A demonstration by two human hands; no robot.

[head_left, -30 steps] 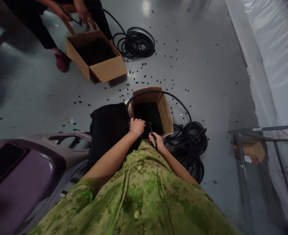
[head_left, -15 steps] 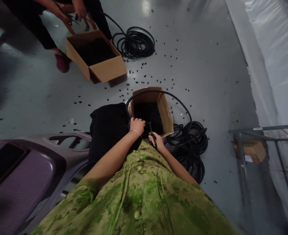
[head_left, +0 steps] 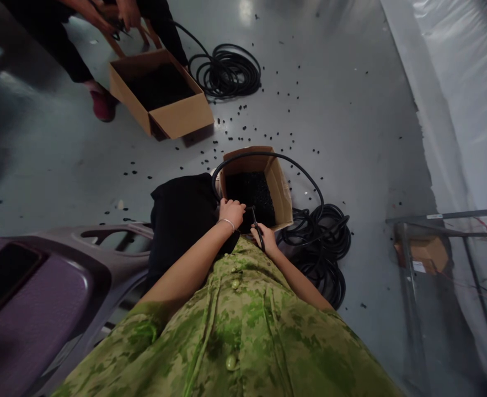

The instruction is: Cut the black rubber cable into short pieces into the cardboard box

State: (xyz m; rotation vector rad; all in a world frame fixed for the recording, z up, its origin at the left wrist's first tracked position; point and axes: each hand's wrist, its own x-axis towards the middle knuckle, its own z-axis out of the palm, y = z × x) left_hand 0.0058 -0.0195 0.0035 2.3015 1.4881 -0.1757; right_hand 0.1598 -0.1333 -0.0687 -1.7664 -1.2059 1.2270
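Note:
My left hand [head_left: 231, 213], with a bracelet at the wrist, is closed around the black hose [head_left: 274, 155] at the near edge of a cardboard box [head_left: 283, 198]. From there the hose arches over the box and runs down on the right to a coil [head_left: 336, 231] on the floor. My right hand [head_left: 265, 237] is closed on the dark handles of scissors [head_left: 255, 218]. The scissors point up toward the hose end, beside my left fingers. Inside the box lies a heap of small black pieces [head_left: 253, 190].
Across from me a person's hands [head_left: 128, 14] work above a larger cardboard box [head_left: 183, 117], with another hose coil [head_left: 237, 71] beside it. Small black pieces dot the floor. A purple chair [head_left: 61, 286] holding a phone [head_left: 7, 275] is at left, a metal frame [head_left: 445, 215] at right.
The other person's hands have shifted slightly. My own hands, the hose and the scissors have hardly moved.

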